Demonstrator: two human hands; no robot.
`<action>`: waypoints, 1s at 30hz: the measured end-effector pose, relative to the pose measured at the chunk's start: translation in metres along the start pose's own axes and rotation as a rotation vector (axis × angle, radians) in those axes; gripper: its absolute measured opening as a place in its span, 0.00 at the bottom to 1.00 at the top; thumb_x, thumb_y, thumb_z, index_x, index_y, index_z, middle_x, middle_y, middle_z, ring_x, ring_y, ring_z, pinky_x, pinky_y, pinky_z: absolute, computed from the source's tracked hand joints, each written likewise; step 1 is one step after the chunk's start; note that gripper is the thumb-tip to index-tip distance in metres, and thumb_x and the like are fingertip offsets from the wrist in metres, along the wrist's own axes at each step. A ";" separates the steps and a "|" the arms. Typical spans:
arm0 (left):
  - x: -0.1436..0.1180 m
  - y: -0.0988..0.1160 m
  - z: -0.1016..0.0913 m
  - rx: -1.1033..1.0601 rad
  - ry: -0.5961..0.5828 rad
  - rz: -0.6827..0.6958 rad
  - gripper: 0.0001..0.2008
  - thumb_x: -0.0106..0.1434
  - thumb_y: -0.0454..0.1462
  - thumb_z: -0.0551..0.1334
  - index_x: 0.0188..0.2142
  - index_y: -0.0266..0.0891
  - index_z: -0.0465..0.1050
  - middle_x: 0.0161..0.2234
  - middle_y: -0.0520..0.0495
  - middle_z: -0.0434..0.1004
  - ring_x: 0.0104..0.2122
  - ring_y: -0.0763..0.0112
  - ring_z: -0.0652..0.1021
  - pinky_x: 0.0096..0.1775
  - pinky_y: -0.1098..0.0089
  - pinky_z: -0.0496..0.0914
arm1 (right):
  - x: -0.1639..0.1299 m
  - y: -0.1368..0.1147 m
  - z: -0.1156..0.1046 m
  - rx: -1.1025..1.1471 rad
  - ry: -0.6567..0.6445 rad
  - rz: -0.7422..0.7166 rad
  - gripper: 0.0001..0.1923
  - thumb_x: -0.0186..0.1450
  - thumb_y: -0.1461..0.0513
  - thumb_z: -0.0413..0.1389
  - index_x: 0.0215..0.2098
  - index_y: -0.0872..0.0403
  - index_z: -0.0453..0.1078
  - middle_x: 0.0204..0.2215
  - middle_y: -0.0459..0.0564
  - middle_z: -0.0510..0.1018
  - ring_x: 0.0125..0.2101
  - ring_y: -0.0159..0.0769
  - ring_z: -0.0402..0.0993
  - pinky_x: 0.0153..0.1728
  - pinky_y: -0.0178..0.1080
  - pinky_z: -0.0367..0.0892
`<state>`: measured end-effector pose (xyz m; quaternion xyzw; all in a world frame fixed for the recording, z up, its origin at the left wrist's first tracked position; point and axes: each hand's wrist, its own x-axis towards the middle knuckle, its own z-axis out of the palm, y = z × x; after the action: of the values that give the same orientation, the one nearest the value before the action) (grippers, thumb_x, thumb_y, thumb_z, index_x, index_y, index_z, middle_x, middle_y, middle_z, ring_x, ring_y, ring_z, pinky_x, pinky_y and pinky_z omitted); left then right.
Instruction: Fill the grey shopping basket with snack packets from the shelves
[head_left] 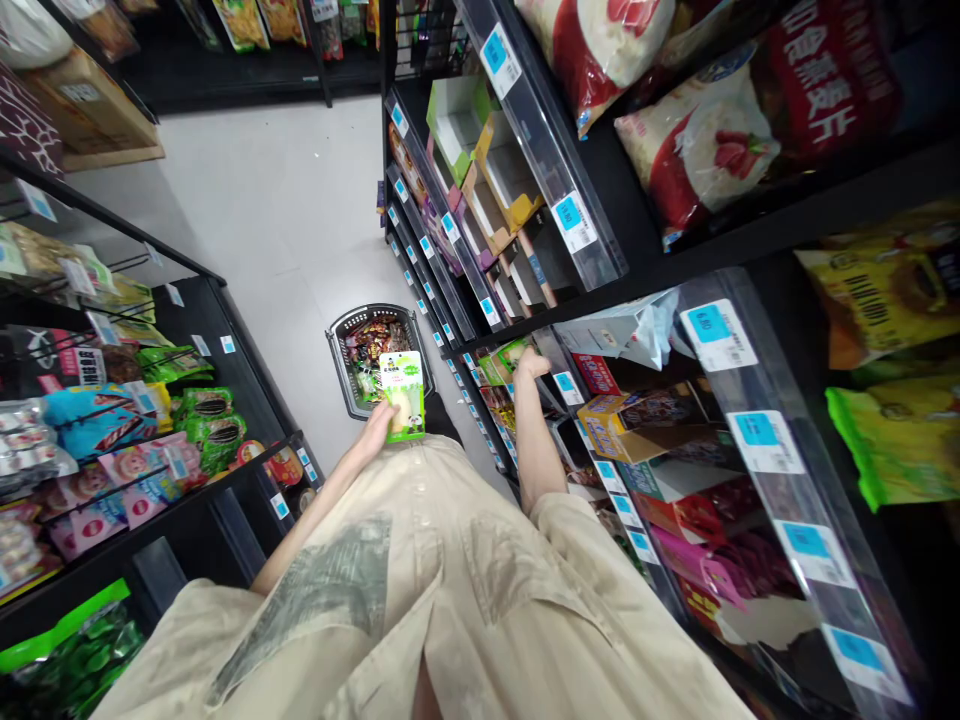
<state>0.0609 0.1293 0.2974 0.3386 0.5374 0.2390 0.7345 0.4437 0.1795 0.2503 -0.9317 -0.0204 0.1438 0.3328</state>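
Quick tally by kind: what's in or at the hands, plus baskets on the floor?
Green snack packet, held in the left hand: 1
Black shopping basket on the floor, with packets inside: 1
Hands in view, counting the right hand reaching into the shelf: 2
Total: 4

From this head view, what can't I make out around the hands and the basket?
- Right hand: its fingers reach in among the shelf packets, so what they touch is hidden.
- Left hand: grips the green packet; the print is too small to read.
- Basket: the near part is covered by the packet, and its contents are too small to identify.
- Price tags: most figures are blurred.
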 end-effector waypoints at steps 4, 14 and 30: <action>-0.002 0.003 0.004 0.005 -0.021 0.007 0.25 0.57 0.55 0.68 0.44 0.38 0.78 0.43 0.43 0.84 0.48 0.52 0.80 0.52 0.58 0.73 | -0.022 0.009 -0.010 0.113 0.074 -0.027 0.25 0.65 0.63 0.58 0.58 0.69 0.69 0.57 0.74 0.77 0.58 0.50 0.78 0.54 0.43 0.76; -0.016 0.005 0.008 0.035 -0.071 0.077 0.22 0.56 0.55 0.73 0.36 0.39 0.76 0.36 0.45 0.80 0.43 0.56 0.79 0.47 0.60 0.74 | -0.177 0.057 -0.049 0.493 -0.943 -0.207 0.22 0.59 0.47 0.67 0.44 0.53 0.80 0.44 0.55 0.85 0.41 0.40 0.83 0.44 0.41 0.78; -0.018 0.028 0.000 0.084 0.000 0.178 0.22 0.47 0.47 0.78 0.38 0.37 0.81 0.39 0.41 0.85 0.41 0.55 0.82 0.50 0.54 0.75 | -0.253 0.051 -0.075 0.509 -1.024 -0.212 0.19 0.44 0.52 0.77 0.25 0.52 0.77 0.24 0.46 0.81 0.26 0.37 0.77 0.32 0.39 0.73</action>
<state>0.0558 0.1351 0.3296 0.4153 0.5146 0.2805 0.6957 0.2193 0.0600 0.3380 -0.6272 -0.2367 0.5422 0.5065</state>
